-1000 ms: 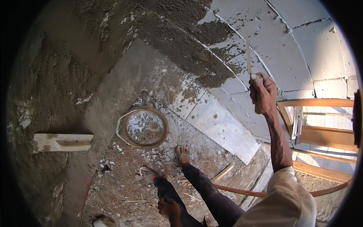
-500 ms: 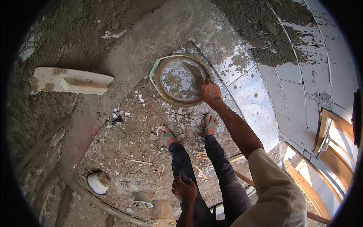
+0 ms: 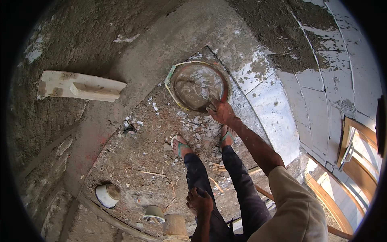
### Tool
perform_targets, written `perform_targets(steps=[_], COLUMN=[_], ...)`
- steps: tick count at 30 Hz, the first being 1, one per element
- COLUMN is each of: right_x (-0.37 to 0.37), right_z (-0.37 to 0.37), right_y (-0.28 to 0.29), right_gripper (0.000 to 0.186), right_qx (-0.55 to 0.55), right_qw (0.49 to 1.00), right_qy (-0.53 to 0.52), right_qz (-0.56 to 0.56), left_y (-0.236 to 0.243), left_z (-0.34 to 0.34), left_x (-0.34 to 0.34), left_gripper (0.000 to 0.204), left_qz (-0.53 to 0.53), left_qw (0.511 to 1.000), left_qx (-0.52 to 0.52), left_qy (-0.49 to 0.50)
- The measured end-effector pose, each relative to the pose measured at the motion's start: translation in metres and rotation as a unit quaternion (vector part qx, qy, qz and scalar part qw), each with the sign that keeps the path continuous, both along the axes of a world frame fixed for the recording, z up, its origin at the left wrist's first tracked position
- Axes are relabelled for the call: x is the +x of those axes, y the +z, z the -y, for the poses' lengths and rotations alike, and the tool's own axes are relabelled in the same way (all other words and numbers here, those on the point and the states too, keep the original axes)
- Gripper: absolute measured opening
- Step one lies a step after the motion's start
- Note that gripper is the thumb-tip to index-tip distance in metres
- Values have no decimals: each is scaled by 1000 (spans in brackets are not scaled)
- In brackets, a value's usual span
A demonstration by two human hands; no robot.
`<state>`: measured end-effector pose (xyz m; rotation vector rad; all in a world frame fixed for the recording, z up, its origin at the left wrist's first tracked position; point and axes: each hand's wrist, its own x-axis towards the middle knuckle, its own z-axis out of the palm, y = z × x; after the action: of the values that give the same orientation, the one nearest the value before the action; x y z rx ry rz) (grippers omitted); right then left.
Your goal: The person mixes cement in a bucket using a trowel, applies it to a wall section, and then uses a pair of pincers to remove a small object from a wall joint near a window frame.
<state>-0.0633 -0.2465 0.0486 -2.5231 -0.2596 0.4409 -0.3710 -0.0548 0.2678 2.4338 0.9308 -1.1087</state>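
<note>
A round bucket (image 3: 172,93) of wet grey mortar (image 3: 197,86) stands in the corner, ringed by a yellowish band. My right hand (image 3: 221,111) is closed at its near right rim, gripping a trowel; the blade is hidden in the mortar, and only the earlier frame shows it clearly. The mortar's surface is swirled, with watery patches at the far side. My left hand (image 3: 199,201) rests on my left thigh, fingers curled in and nothing seen in them.
A wooden float (image 3: 82,85) lies at the left on a mortar-smeared surface. Nearer me stand a white pail (image 3: 108,195) and smaller buckets (image 3: 154,213). Rubble and wood splinters litter the ground around my sandalled feet. A block wall (image 3: 318,105) and wooden window frame (image 3: 358,161) rise on the right.
The trowel blade, visible above the mortar before, has sunk into it. My right hand has shifted slightly nearer me along the rim. The mortar looks stirred; my left hand stays on my thigh.
</note>
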Motion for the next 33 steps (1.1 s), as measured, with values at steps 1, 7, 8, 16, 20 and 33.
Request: perform_targets(steps=[1, 7, 8, 16, 20, 33], right_x=[1, 21, 29, 104, 49, 7], right_z=[2, 42, 58, 260, 294, 90], right_y=[21, 202, 232, 405, 460, 81], right_gripper=[52, 38, 33, 25, 27, 38], right_qx=[-34, 155, 179, 227, 179, -185], right_qw=[999, 985, 976, 853, 865, 980], right_qy=[27, 69, 45, -447, -434, 51], right_qz=[-24, -39, -117, -148, 179, -55], left_y=[0, 4, 5, 4, 3, 15], left_z=[1, 8, 10, 17, 18, 20], left_x=[0, 14, 17, 28, 28, 32], left_gripper=[49, 44, 44, 35, 36, 48], left_qz=[-14, 3, 7, 29, 17, -9], left_qw=[1000, 1000, 1000, 999, 999, 999], left_qx=[7, 14, 4, 24, 32, 10], left_qy=[6, 2, -7, -25, -37, -47])
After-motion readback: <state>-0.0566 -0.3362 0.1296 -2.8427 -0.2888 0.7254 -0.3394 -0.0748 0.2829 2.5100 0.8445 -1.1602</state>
